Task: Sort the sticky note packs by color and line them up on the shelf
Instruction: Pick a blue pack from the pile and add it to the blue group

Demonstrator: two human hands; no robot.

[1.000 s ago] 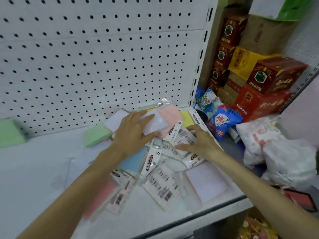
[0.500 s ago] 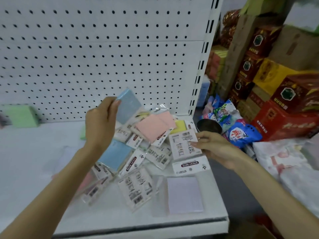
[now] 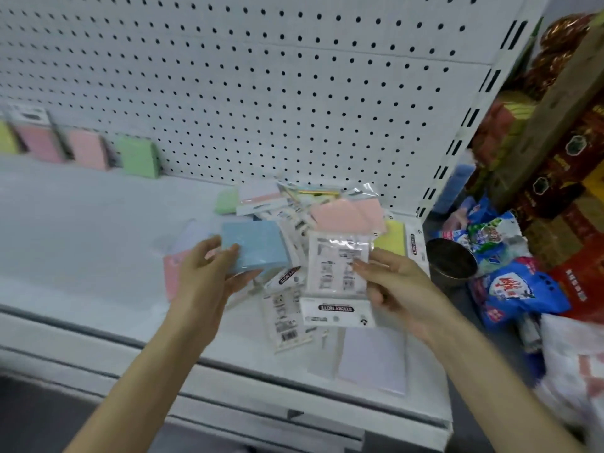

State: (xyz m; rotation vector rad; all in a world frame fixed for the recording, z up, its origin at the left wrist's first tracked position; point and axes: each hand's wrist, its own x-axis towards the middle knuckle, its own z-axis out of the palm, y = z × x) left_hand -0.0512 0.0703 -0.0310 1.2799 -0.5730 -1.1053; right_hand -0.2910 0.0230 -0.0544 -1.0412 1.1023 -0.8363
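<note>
While left hand grips blue pack, right hand pinches face-down pack: mid-sort; next, likely blue beside standing green pack.

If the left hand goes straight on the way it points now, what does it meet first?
The left hand would probably meet the loose pile of sticky note packs beyond the blue pack it grips, then the pegboard; depth is unclear.

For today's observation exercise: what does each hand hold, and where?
Left hand grips the blue pack at its left edge; right hand pinches the printed pack at its right edge.
</note>
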